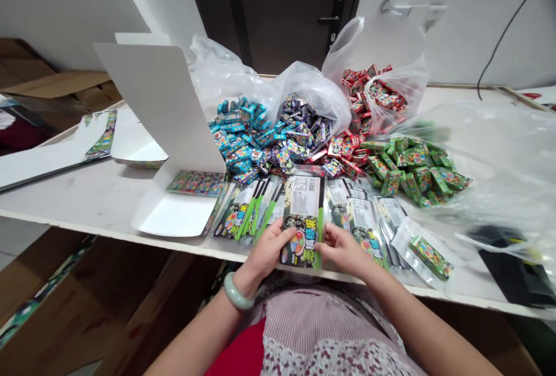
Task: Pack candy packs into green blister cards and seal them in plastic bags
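My left hand [268,252] and my right hand [344,249] both grip a flat printed pouch [303,221] at the near edge of the white table [87,190], one hand on each side of its lower end. The pouch has a clear top, green side strips and a dark colourful label. Fanned out beside it lie more of the same pouches [247,208] on the left and others [369,219] on the right. Behind them are piles of small candy boxes: blue [237,135], purple [299,127], red [347,150] and green [412,170].
An open white cardboard display box [174,132] stands left of the pouches. Clear plastic bags [377,51] hold more red boxes at the back. A filled pouch [428,254] and loose plastic film [499,156] lie on the right. A dark door [282,11] is behind.
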Demonstrator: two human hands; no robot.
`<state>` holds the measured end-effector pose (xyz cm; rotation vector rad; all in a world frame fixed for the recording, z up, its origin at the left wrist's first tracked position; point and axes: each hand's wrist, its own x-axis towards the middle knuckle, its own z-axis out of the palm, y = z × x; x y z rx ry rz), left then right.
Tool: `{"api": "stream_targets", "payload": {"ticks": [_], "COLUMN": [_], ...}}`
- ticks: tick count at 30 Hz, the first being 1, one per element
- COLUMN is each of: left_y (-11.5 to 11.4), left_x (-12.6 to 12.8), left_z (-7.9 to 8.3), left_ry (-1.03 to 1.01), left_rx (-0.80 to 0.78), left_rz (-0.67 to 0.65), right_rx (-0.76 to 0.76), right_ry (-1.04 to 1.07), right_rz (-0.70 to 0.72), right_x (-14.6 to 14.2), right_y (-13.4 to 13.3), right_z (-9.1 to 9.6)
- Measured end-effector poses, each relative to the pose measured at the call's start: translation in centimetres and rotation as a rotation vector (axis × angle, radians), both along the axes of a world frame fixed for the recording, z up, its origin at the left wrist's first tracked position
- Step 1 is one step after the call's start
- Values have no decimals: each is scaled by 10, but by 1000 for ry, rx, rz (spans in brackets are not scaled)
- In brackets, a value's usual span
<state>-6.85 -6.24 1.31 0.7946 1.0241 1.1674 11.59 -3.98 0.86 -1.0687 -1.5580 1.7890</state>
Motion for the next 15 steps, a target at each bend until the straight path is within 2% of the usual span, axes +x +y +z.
{"api": "stream_targets", "payload": {"ticks": [3,6,8,12,15], "left_y": [6,12,12,5,-2], "left_x": [-1,2,7,19,23], "left_z": [8,19,25,31,33], "left_ry": [-78,-42,-4,31,51], "left_rx": [18,116,155,238,294], "left_rz": [45,141,141,85,61], "right_rx": [14,86,157,320,384], "right_ry": [-59,-88,-103,-20,14], "right_rz": [77,130,25,-325,-402], "right_x": [5,12,17,23,24], "right_y": [-20,-32,-33,-24,-25], "right_z": [-7,1,15,44,51]}}
